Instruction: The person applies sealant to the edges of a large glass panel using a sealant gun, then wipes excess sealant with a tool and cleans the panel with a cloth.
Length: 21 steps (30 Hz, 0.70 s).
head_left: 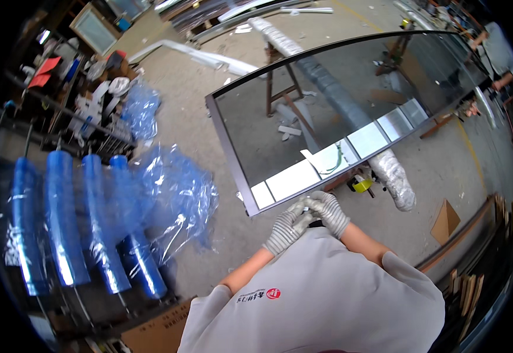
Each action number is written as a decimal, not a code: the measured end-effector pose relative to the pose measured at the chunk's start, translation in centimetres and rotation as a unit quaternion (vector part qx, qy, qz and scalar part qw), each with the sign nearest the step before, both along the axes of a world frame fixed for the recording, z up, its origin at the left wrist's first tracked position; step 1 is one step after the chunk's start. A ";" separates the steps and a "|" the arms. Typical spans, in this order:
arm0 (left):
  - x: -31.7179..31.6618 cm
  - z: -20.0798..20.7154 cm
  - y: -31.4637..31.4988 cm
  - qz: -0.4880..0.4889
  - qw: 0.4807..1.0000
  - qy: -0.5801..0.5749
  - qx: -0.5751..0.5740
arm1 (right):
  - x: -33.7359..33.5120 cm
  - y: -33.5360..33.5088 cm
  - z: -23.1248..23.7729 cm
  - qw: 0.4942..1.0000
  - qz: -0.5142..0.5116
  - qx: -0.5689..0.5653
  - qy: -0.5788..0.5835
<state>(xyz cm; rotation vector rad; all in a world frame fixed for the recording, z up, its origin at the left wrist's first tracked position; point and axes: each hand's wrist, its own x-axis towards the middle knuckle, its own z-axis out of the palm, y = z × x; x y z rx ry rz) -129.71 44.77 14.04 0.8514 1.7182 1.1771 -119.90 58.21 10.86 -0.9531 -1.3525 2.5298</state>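
Note:
Both my hands wear white and grey striped work gloves and meet in front of my waist. My left hand (287,226) has its fingers curled inward against the right one. My right hand (329,212) is bent with its fingertips pinched together by the left. Whatever small thing lies between the fingers is too small to tell. Just beyond them is the near edge of a large dark-framed glass panel (228,147), lying flat. Bright rectangular patches (291,181) line its near side, with a green curved strip (337,159) on one.
A wrapped support beam (396,182) passes under the panel, with a yellow tool (362,185) beside it. Rolls of blue film (62,217) and loose film (177,194) are at left. Another person (497,53) stands at the far right end. Wooden strips (467,294) stand at lower right.

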 end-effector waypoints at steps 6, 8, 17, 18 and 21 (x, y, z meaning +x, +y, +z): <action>0.5 -2.8 -0.1 0.047 0.984 -0.138 0.098 | 2.1 1.8 0.3 0.998 -0.050 0.043 -0.001; 0.1 -1.9 -0.3 0.044 0.994 -0.093 0.042 | 3.8 5.5 -0.6 0.986 -0.102 0.132 0.001; -1.7 0.4 -2.4 0.084 0.989 0.111 -0.046 | 19.1 28.9 -4.3 0.564 -0.175 0.686 -0.424; -1.8 0.0 -2.9 0.087 0.986 0.131 -0.055 | 19.2 29.8 -4.5 0.568 -0.156 0.685 -0.428; -1.6 0.3 -4.3 0.100 0.987 0.090 -0.083 | 17.6 30.8 -4.9 0.452 -0.103 0.784 -0.413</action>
